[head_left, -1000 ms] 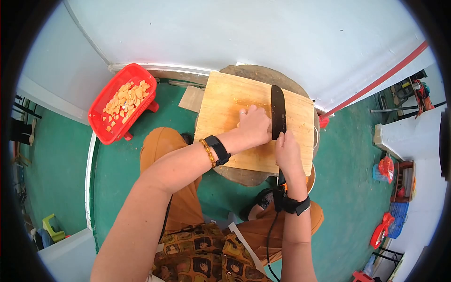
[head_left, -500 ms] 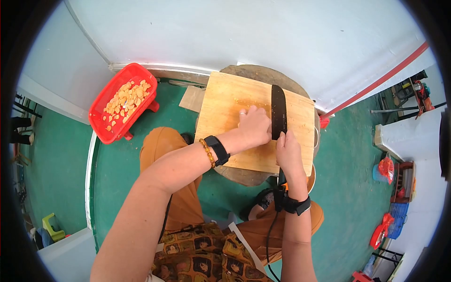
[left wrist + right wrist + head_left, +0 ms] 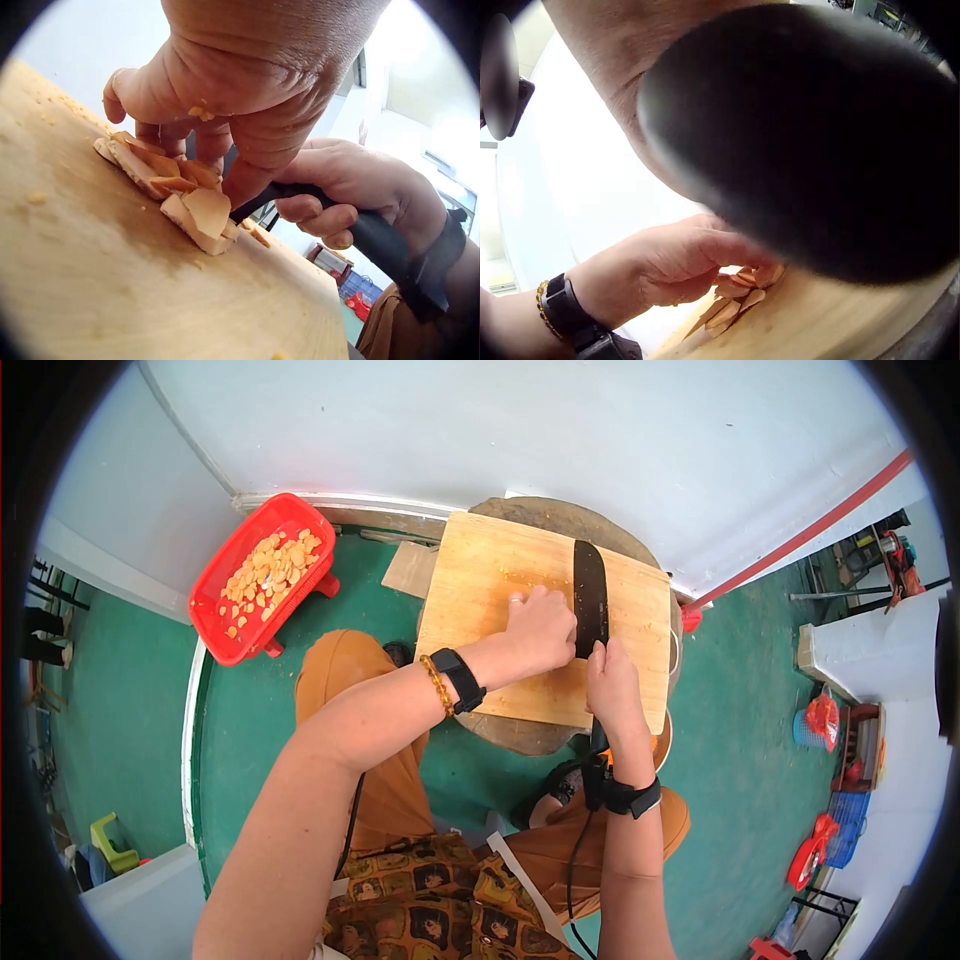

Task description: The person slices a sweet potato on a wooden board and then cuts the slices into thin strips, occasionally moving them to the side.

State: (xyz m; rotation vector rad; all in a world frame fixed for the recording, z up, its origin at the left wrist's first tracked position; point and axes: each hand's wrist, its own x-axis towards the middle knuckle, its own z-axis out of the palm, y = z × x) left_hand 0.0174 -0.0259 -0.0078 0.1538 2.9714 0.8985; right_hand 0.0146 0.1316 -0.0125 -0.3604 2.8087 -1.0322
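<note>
A wooden cutting board (image 3: 470, 560) lies in front of me. On it my left hand (image 3: 540, 628) arches over a small pile of pale orange slices and chunks (image 3: 202, 214), its curled fingers pressing and holding them. In the head view that hand hides the pile. My right hand (image 3: 613, 678) grips the black handle (image 3: 379, 240) of a kitchen knife (image 3: 591, 595). Its wide black blade points away from me, right beside the left fingertips. A large dark shape, out of focus, covers much of the right wrist view, where the slices (image 3: 739, 289) show under the left hand.
A red plastic basin (image 3: 210, 615) with many orange slices (image 3: 265, 575) stands to the left. Under the board is a round wooden block (image 3: 520, 735). Crumbs (image 3: 520, 575) dot the board. A pale wall (image 3: 480, 430) rises close behind; a bowl's rim (image 3: 665, 740) shows below right.
The knife blade has shifted slightly left, staying close to the left fingers. My left hand has drawn back a little to the left; the basin has not moved.
</note>
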